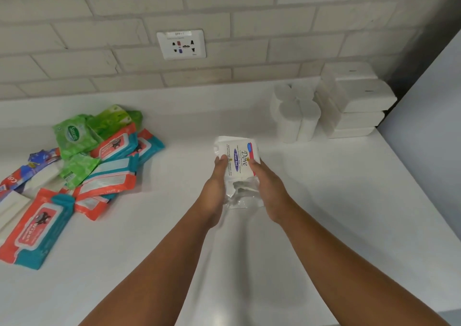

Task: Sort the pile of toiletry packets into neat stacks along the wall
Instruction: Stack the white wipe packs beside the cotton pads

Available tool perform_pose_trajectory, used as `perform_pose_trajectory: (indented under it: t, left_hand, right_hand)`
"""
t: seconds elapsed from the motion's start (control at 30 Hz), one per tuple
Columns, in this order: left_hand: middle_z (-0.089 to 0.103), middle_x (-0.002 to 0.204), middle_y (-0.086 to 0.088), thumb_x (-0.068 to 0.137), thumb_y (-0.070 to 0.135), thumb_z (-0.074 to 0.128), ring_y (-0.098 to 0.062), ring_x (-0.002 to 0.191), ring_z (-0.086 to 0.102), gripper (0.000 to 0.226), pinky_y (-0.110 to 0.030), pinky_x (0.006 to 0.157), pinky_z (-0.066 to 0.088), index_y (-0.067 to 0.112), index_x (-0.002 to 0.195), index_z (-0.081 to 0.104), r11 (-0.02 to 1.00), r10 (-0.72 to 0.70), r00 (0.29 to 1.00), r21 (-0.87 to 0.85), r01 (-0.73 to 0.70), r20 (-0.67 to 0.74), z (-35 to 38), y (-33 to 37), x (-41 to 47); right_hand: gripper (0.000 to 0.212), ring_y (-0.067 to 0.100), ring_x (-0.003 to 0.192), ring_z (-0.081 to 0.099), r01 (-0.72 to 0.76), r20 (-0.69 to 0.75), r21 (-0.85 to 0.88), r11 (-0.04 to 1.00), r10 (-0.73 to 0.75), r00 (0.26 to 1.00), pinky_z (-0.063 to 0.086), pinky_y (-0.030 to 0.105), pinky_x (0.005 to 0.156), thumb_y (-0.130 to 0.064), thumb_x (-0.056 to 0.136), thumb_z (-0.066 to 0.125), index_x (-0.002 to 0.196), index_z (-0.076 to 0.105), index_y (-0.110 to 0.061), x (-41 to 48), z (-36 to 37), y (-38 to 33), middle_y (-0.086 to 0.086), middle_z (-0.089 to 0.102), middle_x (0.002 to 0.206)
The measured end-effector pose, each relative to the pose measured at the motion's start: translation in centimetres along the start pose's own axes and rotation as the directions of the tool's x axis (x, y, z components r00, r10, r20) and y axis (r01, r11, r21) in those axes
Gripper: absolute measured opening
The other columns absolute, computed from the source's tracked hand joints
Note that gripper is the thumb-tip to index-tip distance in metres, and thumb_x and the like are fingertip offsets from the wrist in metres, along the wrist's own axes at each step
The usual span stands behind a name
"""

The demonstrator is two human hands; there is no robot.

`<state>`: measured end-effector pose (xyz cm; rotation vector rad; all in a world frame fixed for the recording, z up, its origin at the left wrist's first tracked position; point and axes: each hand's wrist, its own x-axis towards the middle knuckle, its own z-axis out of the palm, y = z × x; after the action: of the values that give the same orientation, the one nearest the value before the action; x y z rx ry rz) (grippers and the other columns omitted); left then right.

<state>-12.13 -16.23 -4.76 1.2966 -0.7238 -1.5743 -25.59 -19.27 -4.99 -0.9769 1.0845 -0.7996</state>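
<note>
The white worktop (324,201) fills most of the view and runs back to a wall (249,6) of pale brick-shaped tiles. A grey panel (429,96) closes off the worktop's right edge.

On the left side of the worktop, near its left edge, lies the pile of packets (82,166). It is a loose heap of orange-and-teal wipe packs overlapping at different angles, with green packs on top toward the wall and blue-and-red ones at the far left.

In the back right corner, against the wall and the grey panel, a stack of white packs (359,106) stands several layers high. Just beside it on its left is a tight cluster of white rolls (296,118) standing on end.

Both forearms reach in from the near edge to the middle of the worktop. The left hand (212,191) and the right hand (272,188) grip one white packet (239,161) between them. Each hand clamps one long side with a thumb on the top face, and the fingers beneath are hidden. The packet reads "Dove" and has a clear, crumpled end toward the person. It is well apart from the pile and closer to the rolls; I cannot tell whether it touches the worktop.

A white socket plate (181,44) sits on the wall above the middle of the back edge.
</note>
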Motion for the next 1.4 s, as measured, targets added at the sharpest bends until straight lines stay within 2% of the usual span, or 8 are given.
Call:
perform_pose_trajectory:
  t: [0.2, 0.37, 0.5, 0.63, 0.83, 0.93, 1.17, 1.4]
  left_hand:
    - [0.072, 0.124, 0.007, 0.103, 0.057, 0.032, -0.014, 0.116, 0.068, 0.047, -0.039, 0.097, 0.047, 0.036, 0.137, 0.057, 1.0, 0.008, 0.999, 0.016, -0.008, 0.037, 1.0, 1.6, 3.7]
    - [0.072, 0.123, 0.007, 0.103, 0.057, 0.032, -0.016, 0.114, 0.068, 0.047, -0.025, 0.071, 0.052, 0.035, 0.138, 0.053, 1.0, 0.016, 0.999, 0.022, -0.017, 0.029, 1.5, 2.8, 7.7]
    - [0.074, 0.119, 0.007, 0.102, 0.058, 0.035, -0.016, 0.111, 0.07, 0.044, -0.034, 0.085, 0.054, 0.035, 0.131, 0.061, 1.0, 0.029, 0.999, 0.011, -0.029, 0.02, 1.7, 4.1, 11.0]
    - [0.076, 0.115, 0.008, 0.102, 0.057, 0.036, -0.01, 0.098, 0.074, 0.045, -0.023, 0.066, 0.057, 0.033, 0.129, 0.063, 0.999, 0.037, 0.999, 0.018, -0.037, 0.017, 1.5, 5.6, 14.0]
    - [0.078, 0.098, 0.014, 0.103, 0.053, 0.035, -0.002, 0.084, 0.074, 0.047, -0.017, 0.064, 0.056, 0.045, 0.091, 0.079, 0.998, 0.062, 0.998, 0.003, -0.062, 0.028, 1.4, 7.1, 17.4]
    - [0.078, 0.106, 0.01, 0.102, 0.055, 0.036, -0.006, 0.092, 0.074, 0.043, -0.026, 0.079, 0.056, 0.043, 0.099, 0.077, 0.998, 0.061, 0.998, 0.008, -0.062, 0.02, 1.3, 7.6, 18.7]
    - [0.079, 0.091, 0.003, 0.105, 0.047, 0.037, -0.013, 0.075, 0.074, 0.039, -0.022, 0.059, 0.057, 0.031, 0.102, 0.073, 0.994, 0.086, 0.996, -0.063, -0.084, 0.018, 1.3, 8.8, 20.8]
    - [0.079, 0.091, 0.003, 0.105, 0.046, 0.037, -0.015, 0.076, 0.073, 0.038, -0.023, 0.06, 0.058, 0.031, 0.102, 0.072, 0.993, 0.084, 0.996, -0.08, -0.085, -0.016, 1.3, 9.2, 22.0]
  right_hand:
    - [0.032, 0.009, 0.103, 0.07, -0.003, -0.051, 0.022, 1.0, 0.004, 0.999, 0.052, 0.028, 0.089, -0.043, 0.098, 0.051, 0.126, 0.065, -0.034, 3.5, -1.3, -1.4, -0.011, 0.075, 0.111]
    - [0.036, 0.014, 0.104, 0.071, 0.021, -0.064, 0.076, 0.997, -0.016, 0.998, 0.057, 0.021, 0.077, -0.039, 0.099, 0.051, 0.13, 0.063, -0.026, 7.0, -2.2, -2.6, -0.005, 0.074, 0.113]
    - [0.031, 0.012, 0.105, 0.07, 0.002, -0.115, 0.026, 1.0, 0.002, 0.993, 0.05, 0.033, 0.097, -0.048, 0.091, 0.056, 0.112, 0.073, -0.033, 10.3, -2.9, -3.6, -0.009, 0.076, 0.107]
    - [0.023, -0.009, 0.087, 0.067, 0.022, -0.138, -0.028, 0.999, -0.025, 0.99, 0.044, 0.026, 0.083, -0.053, 0.089, 0.054, 0.091, 0.074, -0.043, 13.4, -3.2, -4.5, -0.024, 0.074, 0.093]
    - [0.028, -0.009, 0.08, 0.068, 0.047, -0.121, -0.043, 0.998, -0.051, 0.991, 0.042, 0.019, 0.072, -0.047, 0.098, 0.045, 0.106, 0.069, -0.037, 17.2, -3.2, -5.6, -0.025, 0.074, 0.092]
    - [0.029, -0.008, 0.078, 0.069, 0.055, -0.124, -0.039, 0.998, -0.059, 0.99, 0.043, 0.019, 0.069, -0.048, 0.097, 0.046, 0.108, 0.07, -0.037, 18.7, -3.4, -6.0, -0.023, 0.075, 0.092]
    - [0.03, -0.006, 0.073, 0.069, 0.061, -0.171, -0.039, 0.997, -0.067, 0.983, 0.044, 0.024, 0.068, -0.053, 0.09, 0.052, 0.103, 0.074, -0.037, 21.2, -3.3, -6.8, -0.02, 0.076, 0.091]
    - [0.027, -0.002, 0.074, 0.071, 0.041, -0.183, -0.017, 0.999, -0.043, 0.982, 0.046, 0.023, 0.066, -0.052, 0.089, 0.055, 0.099, 0.074, -0.035, 22.3, -3.3, -7.3, -0.017, 0.076, 0.091]
